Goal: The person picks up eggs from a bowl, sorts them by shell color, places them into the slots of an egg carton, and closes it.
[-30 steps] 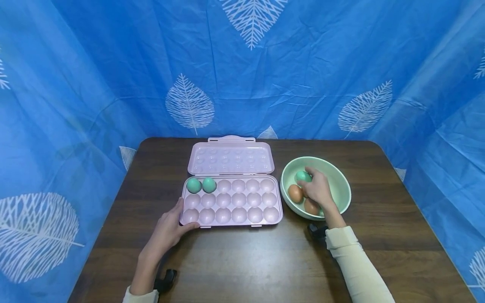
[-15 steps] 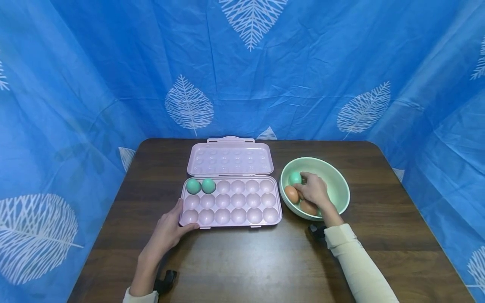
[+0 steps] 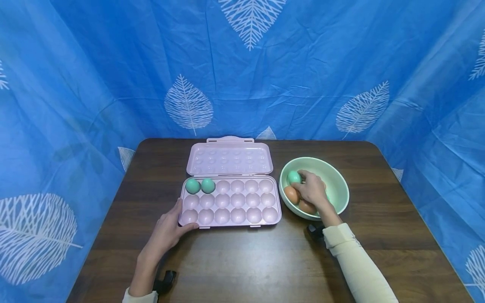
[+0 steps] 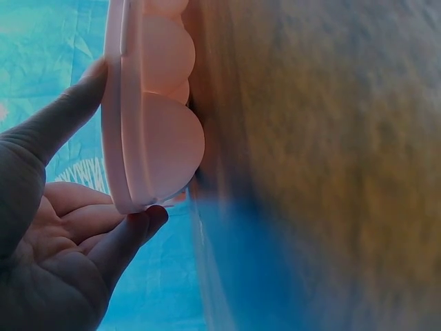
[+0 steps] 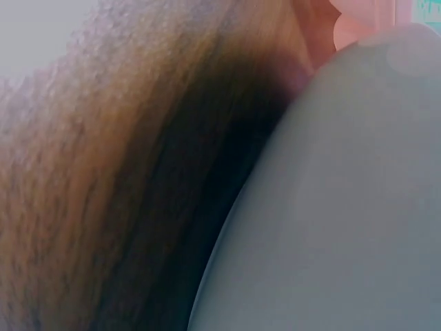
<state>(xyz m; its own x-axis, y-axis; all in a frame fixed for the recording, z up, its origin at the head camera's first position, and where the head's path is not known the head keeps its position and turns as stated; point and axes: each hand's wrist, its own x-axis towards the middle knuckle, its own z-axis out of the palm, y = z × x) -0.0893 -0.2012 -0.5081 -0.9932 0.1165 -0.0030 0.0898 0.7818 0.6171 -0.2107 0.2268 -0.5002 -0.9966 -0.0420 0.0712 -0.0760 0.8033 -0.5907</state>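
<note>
A pink plastic egg box (image 3: 238, 208) lies unfolded, its lid (image 3: 230, 158) tipped back. Two green eggs (image 3: 208, 185) fill the first cups of its back row. My left hand (image 3: 163, 231) grips the box's near left corner; in the left wrist view the thumb (image 4: 76, 103) lies along the rim (image 4: 114, 138) and the fingertips meet the end. Inside a light green bowl (image 3: 337, 179), my right hand (image 3: 313, 191) pinches a green egg (image 3: 293, 177) between thumb and fingers. Brown eggs (image 3: 291, 195) lie under and beside that hand, which partly hides them.
The dark wooden table (image 3: 242, 261) carries the box and, close to its right, the bowl. A blue curtain (image 3: 303, 84) with white leaf prints hangs behind and at both sides. In the right wrist view, the bowl's outer wall (image 5: 331, 207) blocks the hand from sight.
My right hand has shifted left inside the bowl, and the green egg has moved left with it. Brown eggs have shifted slightly. The left hand has stayed at the box's corner.
</note>
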